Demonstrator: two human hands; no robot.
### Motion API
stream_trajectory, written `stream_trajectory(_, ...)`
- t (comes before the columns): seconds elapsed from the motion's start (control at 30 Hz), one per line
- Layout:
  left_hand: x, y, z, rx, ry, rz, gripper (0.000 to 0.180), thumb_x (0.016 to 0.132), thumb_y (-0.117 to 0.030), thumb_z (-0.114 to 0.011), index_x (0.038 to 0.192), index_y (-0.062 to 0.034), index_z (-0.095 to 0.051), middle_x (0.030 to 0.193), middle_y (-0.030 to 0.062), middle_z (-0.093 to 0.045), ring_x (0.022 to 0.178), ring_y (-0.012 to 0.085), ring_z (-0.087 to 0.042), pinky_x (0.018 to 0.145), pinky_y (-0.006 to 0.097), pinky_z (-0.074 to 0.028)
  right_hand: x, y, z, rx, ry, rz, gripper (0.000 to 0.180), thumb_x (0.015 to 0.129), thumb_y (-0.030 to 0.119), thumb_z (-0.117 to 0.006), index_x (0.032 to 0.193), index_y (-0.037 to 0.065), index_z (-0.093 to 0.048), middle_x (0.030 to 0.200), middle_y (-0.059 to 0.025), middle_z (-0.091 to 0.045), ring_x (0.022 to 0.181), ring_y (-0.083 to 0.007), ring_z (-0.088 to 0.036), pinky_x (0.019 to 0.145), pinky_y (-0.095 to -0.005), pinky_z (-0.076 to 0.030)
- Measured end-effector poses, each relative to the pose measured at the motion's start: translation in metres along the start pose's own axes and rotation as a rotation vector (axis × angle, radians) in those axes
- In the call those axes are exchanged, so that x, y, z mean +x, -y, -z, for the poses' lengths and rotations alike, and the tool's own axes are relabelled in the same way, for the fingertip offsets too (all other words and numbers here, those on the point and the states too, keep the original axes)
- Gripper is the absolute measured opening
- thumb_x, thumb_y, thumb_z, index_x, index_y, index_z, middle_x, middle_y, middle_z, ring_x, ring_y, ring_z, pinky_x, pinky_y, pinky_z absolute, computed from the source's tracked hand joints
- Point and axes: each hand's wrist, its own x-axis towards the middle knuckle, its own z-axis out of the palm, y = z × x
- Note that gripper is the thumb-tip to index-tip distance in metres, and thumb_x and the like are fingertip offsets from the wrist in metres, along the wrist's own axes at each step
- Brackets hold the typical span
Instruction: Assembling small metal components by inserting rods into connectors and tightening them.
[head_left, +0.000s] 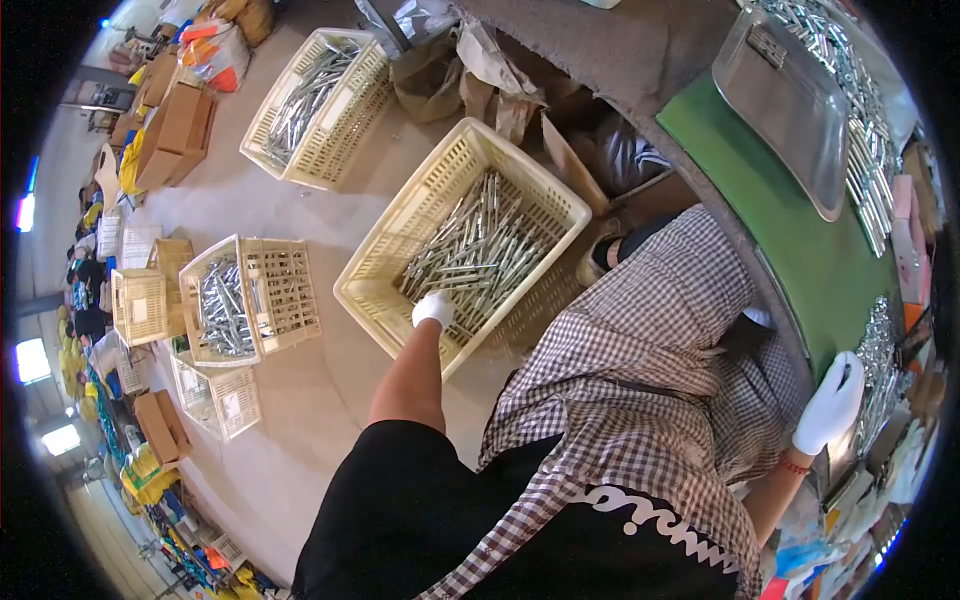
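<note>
Rods (478, 255) of bright metal fill the cream crate (400, 215) on the floor; my gloved left hand (434, 308) reaches into its near edge, grip hidden. Beyond the crate, my right hand (830, 403) rests flat, open, steadying me on the green surface (800, 250).

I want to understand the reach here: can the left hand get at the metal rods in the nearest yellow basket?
Probably yes. The left hand, in a white glove, is already down inside the yellow basket on the metal rods, with nothing between them.
</note>
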Motion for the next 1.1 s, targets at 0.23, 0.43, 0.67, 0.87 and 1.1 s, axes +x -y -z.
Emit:
stream_trajectory(0.23,0.034,-0.034,-0.004,0.113,0.019,-0.098,0.051,0.089,-0.016,-0.051,0.14,-0.017,-0.048,0.147,0.0079,-0.048,0.135,0.0272,-0.047,0.103,0.043,-0.046,0.0,-0.017,0.001,-0.059,-0.039,-0.006,0.026,0.1,0.019,-0.056,0.111,-0.004,-0.064,0.106,-0.015,-0.068,0.096,-0.0268,-0.065,0.09,-0.0346,-0.048)
stream_trajectory(0.43,0.064,-0.035,-0.006,0.146,0.05,-0.105,0.053,0.091,-0.017,-0.052,0.143,-0.0176,-0.045,0.151,0.0069,-0.045,0.137,0.0264,-0.045,0.105,0.042,-0.047,0.001,-0.023,0.0,-0.066,-0.066,-0.025,0.023,0.101,0.018,-0.056,0.107,-0.002,-0.063,0.1,-0.0127,-0.067,0.091,-0.024,-0.063,0.088,-0.0324,-0.048)
stream_trajectory(0.67,0.066,-0.036,-0.05,0.028,0.25,0.003,0.047,0.093,-0.048,-0.054,0.129,-0.0173,-0.06,0.127,0.0168,-0.064,0.117,0.0352,-0.063,0.096,0.046,-0.051,0.002,-0.021,0.011,-0.099,-0.054,-0.026,0.02,0.1,0.017,-0.056,0.104,-0.002,-0.062,0.095,-0.0116,-0.065,0.087,-0.0222,-0.06,0.086,-0.0313,-0.047)
stream_trajectory(0.87,0.079,-0.069,-0.01,0.192,-0.003,0.045,0.045,0.095,-0.049,-0.051,0.108,-0.0127,-0.074,0.119,0.0142,-0.066,0.11,0.0316,-0.066,0.09,0.046,-0.054,-0.002,-0.028,0.018,-0.114,-0.053,-0.038,0.019,0.1,0.015,-0.055,0.105,-0.002,-0.062,0.096,-0.0111,-0.064,0.088,-0.0205,-0.059,0.087,-0.0308,-0.047)
stream_trajectory(1.1,0.125,-0.004,0.038,0.178,-0.019,0.12,0.052,0.089,-0.021,-0.053,0.141,-0.0135,-0.048,0.145,0.0108,-0.051,0.125,0.0323,-0.057,0.104,0.042,-0.048,0.002,-0.038,0.007,-0.059,-0.048,-0.049,0.02,0.101,0.015,-0.054,0.108,-0.003,-0.061,0.1,-0.0099,-0.064,0.092,-0.0193,-0.058,0.09,-0.0303,-0.046)
